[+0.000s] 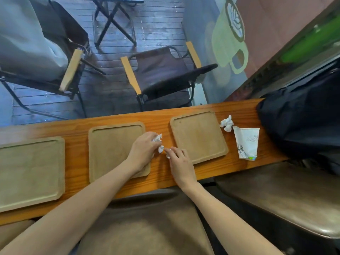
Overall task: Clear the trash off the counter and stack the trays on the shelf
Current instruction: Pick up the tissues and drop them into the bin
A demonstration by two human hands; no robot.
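Head view: left hand [143,150] clutches crumpled tissue [157,138]; right hand [179,162] fingers [170,150] pinch a paper scrap [167,155] on the tabletop [161,124].

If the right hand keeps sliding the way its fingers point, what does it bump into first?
Probably the small paper scrap just past the right hand fingertips, beside the left hand. It nearly touches already, though depth is hard to judge.

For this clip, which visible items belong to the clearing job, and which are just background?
Job items: crumpled paper in the left hand; small scrap at the right hand; crumpled tissue; flattened paper cup; left tray; middle tray; right tray.

Background: dark bag; folding chair; stool seats.
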